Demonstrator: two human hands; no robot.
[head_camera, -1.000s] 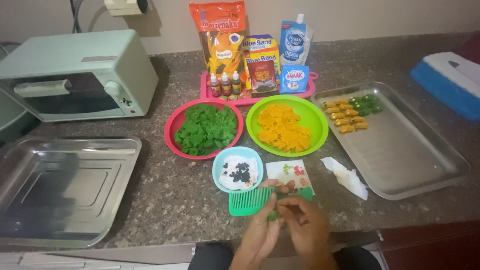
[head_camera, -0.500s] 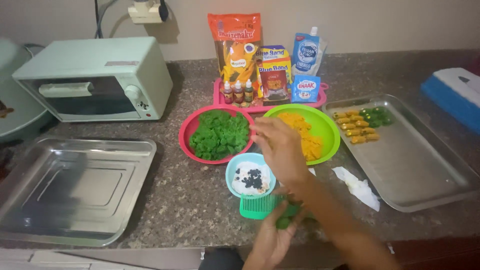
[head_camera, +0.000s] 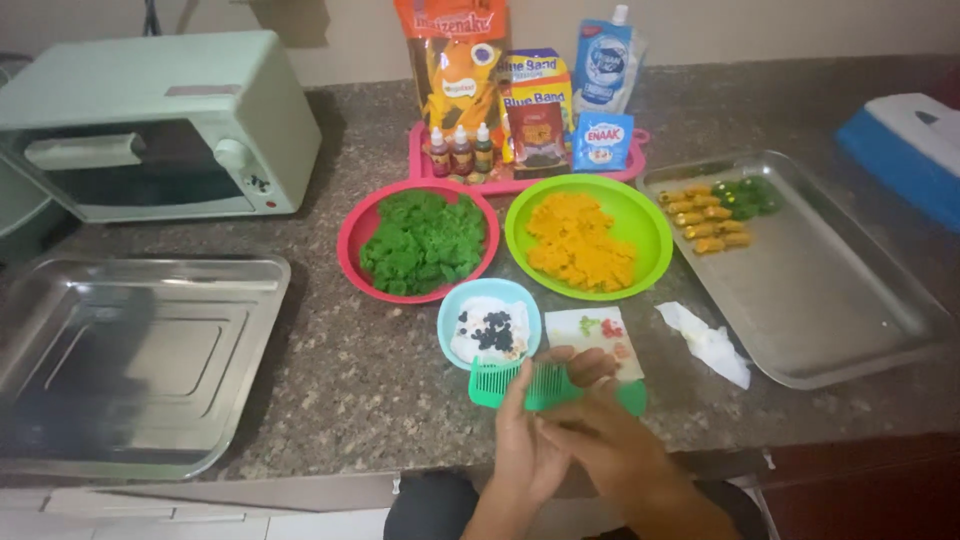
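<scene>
Both hands, left hand (head_camera: 525, 440) and right hand (head_camera: 600, 440), press together over the green comb (head_camera: 520, 385) at the surface's (head_camera: 360, 380) near edge; open room lies left. Half a second ago the right hand reached toward the orange bowl (head_camera: 588, 236). Upright packets (head_camera: 540, 100) stand far, in a pink tray (head_camera: 520, 182).

Speckled stone counter (head_camera: 360, 380), pale wall (head_camera: 350, 40)
</scene>
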